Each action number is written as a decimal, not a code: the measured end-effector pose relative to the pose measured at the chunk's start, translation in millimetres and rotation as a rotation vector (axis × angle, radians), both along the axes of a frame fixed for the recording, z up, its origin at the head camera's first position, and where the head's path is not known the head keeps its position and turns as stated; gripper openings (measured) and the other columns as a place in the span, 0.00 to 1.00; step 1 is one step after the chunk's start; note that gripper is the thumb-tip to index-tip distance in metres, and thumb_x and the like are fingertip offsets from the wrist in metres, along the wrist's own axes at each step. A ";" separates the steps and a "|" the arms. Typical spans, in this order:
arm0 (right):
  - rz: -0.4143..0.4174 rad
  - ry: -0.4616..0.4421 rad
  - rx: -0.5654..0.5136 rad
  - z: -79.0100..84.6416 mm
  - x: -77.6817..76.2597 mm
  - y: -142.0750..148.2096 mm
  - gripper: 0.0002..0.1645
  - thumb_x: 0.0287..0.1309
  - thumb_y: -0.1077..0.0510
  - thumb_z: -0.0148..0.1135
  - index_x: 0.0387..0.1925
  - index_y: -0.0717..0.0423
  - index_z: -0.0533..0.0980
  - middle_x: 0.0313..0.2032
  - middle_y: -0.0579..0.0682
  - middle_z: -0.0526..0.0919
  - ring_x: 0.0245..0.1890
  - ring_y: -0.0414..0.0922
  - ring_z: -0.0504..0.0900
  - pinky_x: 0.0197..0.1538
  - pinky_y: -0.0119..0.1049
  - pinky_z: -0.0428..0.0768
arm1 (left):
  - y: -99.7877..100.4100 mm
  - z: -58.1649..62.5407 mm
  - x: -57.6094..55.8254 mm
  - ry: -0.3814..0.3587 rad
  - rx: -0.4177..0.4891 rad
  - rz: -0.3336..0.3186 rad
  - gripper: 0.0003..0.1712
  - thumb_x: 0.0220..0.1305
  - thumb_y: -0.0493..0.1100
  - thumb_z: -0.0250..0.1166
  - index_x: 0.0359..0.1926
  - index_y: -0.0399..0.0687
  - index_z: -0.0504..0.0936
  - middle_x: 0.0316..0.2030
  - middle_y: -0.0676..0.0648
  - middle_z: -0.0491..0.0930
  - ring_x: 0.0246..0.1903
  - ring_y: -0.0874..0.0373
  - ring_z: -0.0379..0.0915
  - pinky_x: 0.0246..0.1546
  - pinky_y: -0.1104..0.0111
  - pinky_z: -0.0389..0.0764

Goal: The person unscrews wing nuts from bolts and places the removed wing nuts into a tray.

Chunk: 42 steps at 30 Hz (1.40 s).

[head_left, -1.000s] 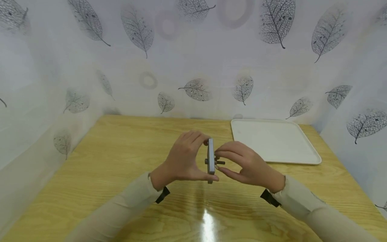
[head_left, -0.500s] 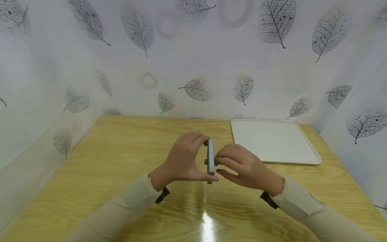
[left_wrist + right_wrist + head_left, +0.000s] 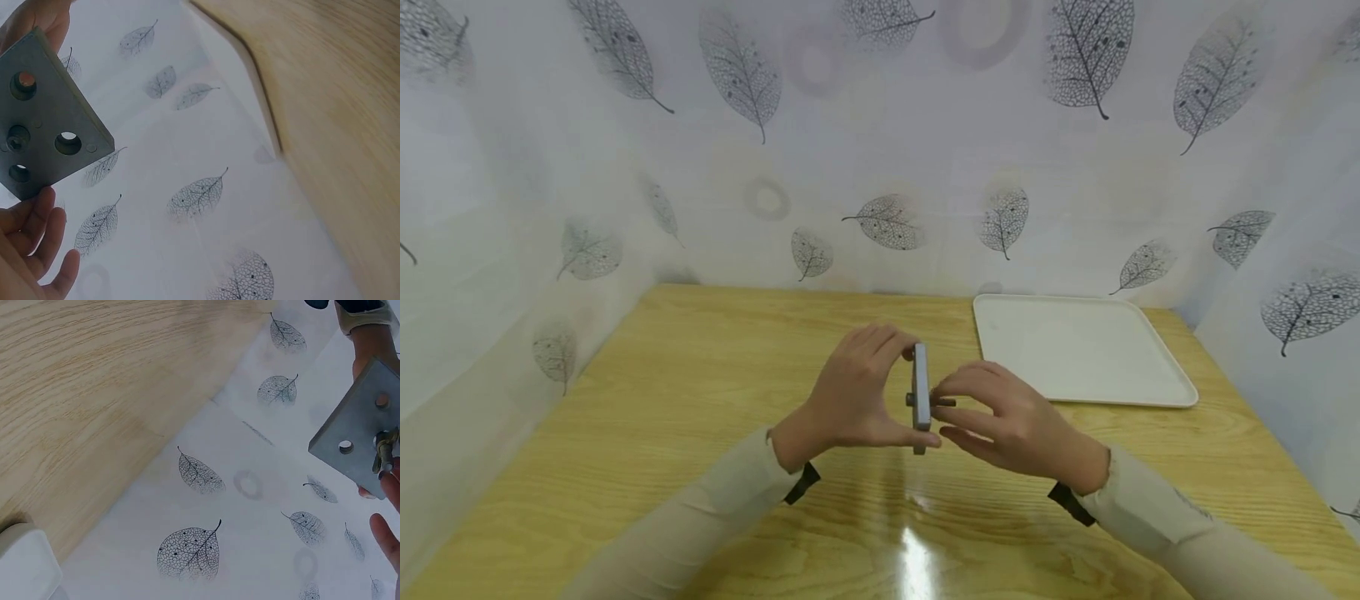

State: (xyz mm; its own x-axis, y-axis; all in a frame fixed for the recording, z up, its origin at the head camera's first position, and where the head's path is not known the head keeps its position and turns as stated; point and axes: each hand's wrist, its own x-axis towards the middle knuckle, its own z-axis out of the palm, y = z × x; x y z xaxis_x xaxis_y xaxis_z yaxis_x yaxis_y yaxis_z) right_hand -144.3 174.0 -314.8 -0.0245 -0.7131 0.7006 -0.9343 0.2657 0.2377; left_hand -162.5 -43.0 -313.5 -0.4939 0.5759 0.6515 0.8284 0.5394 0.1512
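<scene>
A thick grey metal plate (image 3: 922, 387) with round holes is held upright above the table, edge toward me in the head view. My left hand (image 3: 859, 398) grips it by opposite edges between thumb and fingers. A bolt goes through the plate; its socket head (image 3: 17, 139) shows in the left wrist view. On the other side, a brass-coloured wing nut (image 3: 379, 456) sits on the bolt's threaded end (image 3: 947, 402). My right hand (image 3: 1011, 417) is at the nut with loosely bent fingers. One fingertip (image 3: 389, 484) touches the nut or bolt end; the thumb stands apart.
A white rectangular tray (image 3: 1082, 350) lies at the back right of the wooden table (image 3: 760, 350). Behind and beside the table hangs a pale leaf-patterned cloth (image 3: 880, 125). A dark strap (image 3: 1071, 504) is on the right wrist, with another strap (image 3: 802, 483) on the left.
The right fingers have moved about the wing nut, over the bolt end and back off it, so the bolt end shows again. The left hand and plate have barely shifted.
</scene>
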 end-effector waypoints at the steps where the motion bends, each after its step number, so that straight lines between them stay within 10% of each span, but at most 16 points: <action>1: -0.009 -0.024 -0.006 1.0 -0.8 0.5 0.12 0.63 0.54 0.55 0.36 0.58 0.81 0.39 0.54 0.81 0.40 0.48 0.80 0.46 0.42 0.78 | 0.1 0.1 -0.2 0.004 0.002 -0.003 0.52 0.21 0.72 0.75 0.46 0.43 0.76 0.36 0.50 0.75 0.37 0.59 0.69 0.44 0.64 0.72; 10: -0.144 -0.235 0.026 -2.2 -7.7 5.0 0.26 0.64 0.42 0.49 0.43 0.61 0.79 0.41 0.51 0.81 0.45 0.47 0.78 0.57 0.44 0.70 | 0.2 0.2 0.4 0.001 -0.001 -0.008 0.51 0.22 0.72 0.74 0.46 0.44 0.76 0.36 0.50 0.76 0.36 0.59 0.69 0.44 0.64 0.72; 28: -0.050 -0.073 -0.016 1.1 2.8 3.6 0.16 0.65 0.51 0.53 0.32 0.55 0.82 0.37 0.52 0.81 0.40 0.48 0.80 0.51 0.50 0.74 | 0.5 0.9 1.2 0.006 0.004 -0.001 0.52 0.21 0.72 0.75 0.48 0.43 0.76 0.36 0.50 0.76 0.37 0.59 0.70 0.43 0.63 0.73; 42: -0.070 -0.155 -0.043 -2.4 -5.9 6.0 0.17 0.64 0.49 0.53 0.36 0.59 0.80 0.38 0.53 0.80 0.42 0.48 0.77 0.54 0.42 0.70 | 0.9 1.4 3.2 0.010 -0.009 0.020 0.54 0.21 0.73 0.74 0.49 0.44 0.76 0.38 0.51 0.77 0.39 0.58 0.71 0.46 0.62 0.73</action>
State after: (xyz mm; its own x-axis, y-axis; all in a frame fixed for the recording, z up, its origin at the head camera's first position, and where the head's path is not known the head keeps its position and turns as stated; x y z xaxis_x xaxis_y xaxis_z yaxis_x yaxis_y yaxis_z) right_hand -150.2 180.1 -317.1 -0.1834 -0.6753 0.7144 -0.9378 0.3381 0.0789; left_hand -159.3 -42.1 -312.1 -0.4986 0.5716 0.6517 0.8190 0.5570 0.1379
